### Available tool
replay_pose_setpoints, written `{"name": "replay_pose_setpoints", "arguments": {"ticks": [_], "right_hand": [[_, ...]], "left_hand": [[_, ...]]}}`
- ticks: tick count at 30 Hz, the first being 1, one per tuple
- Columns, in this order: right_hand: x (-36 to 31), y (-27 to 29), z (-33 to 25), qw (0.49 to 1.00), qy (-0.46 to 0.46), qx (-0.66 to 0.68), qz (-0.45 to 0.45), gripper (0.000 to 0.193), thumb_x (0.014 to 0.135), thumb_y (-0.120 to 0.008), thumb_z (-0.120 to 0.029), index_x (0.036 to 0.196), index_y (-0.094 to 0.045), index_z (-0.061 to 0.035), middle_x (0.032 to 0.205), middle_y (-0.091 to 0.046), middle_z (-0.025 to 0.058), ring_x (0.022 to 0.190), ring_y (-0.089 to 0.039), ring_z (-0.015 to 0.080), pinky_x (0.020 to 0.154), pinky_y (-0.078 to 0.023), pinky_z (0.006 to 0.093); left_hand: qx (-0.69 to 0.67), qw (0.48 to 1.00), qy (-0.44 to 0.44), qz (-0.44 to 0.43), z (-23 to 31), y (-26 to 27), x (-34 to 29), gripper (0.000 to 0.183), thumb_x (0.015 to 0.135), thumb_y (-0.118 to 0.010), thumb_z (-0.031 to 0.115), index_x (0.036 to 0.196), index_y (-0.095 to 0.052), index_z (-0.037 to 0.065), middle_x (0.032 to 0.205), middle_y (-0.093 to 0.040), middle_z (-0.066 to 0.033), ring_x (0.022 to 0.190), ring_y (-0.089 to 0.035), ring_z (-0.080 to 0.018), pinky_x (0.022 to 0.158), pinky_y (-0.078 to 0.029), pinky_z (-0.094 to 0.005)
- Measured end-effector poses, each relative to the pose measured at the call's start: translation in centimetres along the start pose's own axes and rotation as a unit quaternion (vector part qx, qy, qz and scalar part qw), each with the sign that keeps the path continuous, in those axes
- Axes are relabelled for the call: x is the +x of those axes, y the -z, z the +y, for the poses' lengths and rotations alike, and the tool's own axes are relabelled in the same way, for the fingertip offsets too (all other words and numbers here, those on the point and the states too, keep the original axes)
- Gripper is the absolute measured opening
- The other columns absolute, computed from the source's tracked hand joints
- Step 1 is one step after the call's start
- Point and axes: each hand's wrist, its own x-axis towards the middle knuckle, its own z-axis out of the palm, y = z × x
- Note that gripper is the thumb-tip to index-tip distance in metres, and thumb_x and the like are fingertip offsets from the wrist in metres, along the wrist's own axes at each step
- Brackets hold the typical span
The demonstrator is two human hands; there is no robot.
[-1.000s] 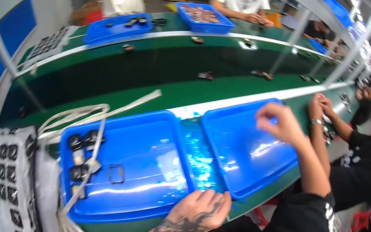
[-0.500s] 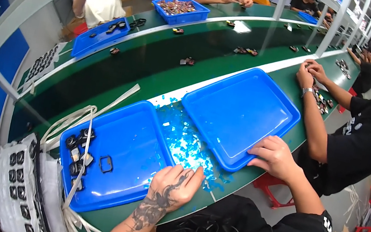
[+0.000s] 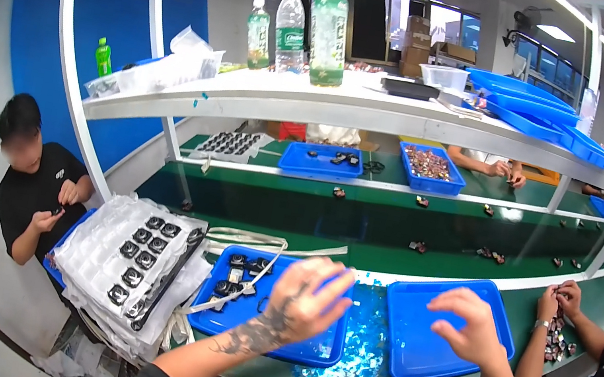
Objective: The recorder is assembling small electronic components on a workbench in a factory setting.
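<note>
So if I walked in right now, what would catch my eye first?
Probably the two blue trays on the green bench: the left tray with small black parts, the right tray bare, and a patch of blue shreds between them. The left hand and right hand hover over them, empty. Up on the white shelf stand three bottles.

Hands (image 3: 306, 302) over blue trays (image 3: 412, 345) (fingers spread)

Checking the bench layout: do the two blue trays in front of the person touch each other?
Apart. The head view shows blue scraps lying between the left blue tray and right blue tray.
</note>
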Motion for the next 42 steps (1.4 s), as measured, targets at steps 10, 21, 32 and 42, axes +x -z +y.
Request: {"name": "replay_pose_setpoints", "arguments": {"ticks": [10,21,32,42], "right_hand": [[6.1,-6.2,6.1,0.912,-0.244,0.33,-0.014,0.04,0.099,-0.056,-0.028,0.128,-0.054,-0.0021,0.109,-0.065,0.0091,0.103,-0.061,0.0169,0.086,-0.052,0.0341],[14.3,-14.2,22.1,0.62,-0.455,0.627,0.125,0.101,0.09,-0.04,-0.071,0.148,-0.016,0.0073,0.147,-0.026,0.0349,0.137,-0.033,0.0409,0.11,-0.034,0.0508],[22.4,-19.9,30.3,0.552,-0.341,0.756,0.089,0.083,0.096,-0.021,-0.067,0.143,-0.034,0.0004,0.135,-0.048,0.0233,0.125,-0.048,0.0376,0.109,-0.034,0.0508],[21.2,-21.3,25.7,0.625,-0.432,0.627,0.172,0.075,0.096,-0.035,-0.063,0.134,-0.05,-0.0007,0.125,-0.061,0.0142,0.109,-0.061,0.0256,0.095,-0.048,0.0398]], "left_hand": [[-0.244,0.853,0.459,0.042,-13.3,-2.6,4.8,0.04,0.093,-0.062,0.025,0.122,-0.055,-0.001,0.11,-0.062,-0.013,0.098,-0.062,-0.0204,0.084,-0.051,-0.0341],[-0.398,0.632,0.659,0.088,-22.3,-11.3,0.9,0.082,0.096,-0.04,0.061,0.147,-0.022,-0.001,0.145,-0.035,-0.0303,0.132,-0.041,-0.0404,0.107,-0.036,-0.0498],[-0.683,0.367,0.54,0.327,-20.1,-19.7,2.5,0.085,0.088,-0.022,0.077,0.15,-0.029,0.019,0.154,-0.032,-0.007,0.14,-0.031,-0.032,0.113,-0.027,-0.0535],[-0.593,0.383,0.628,0.328,-18.7,-20.9,-0.2,0.075,0.096,-0.014,0.067,0.145,-0.04,0.015,0.148,-0.042,-0.0073,0.135,-0.04,-0.0322,0.112,-0.032,-0.0526]]}}
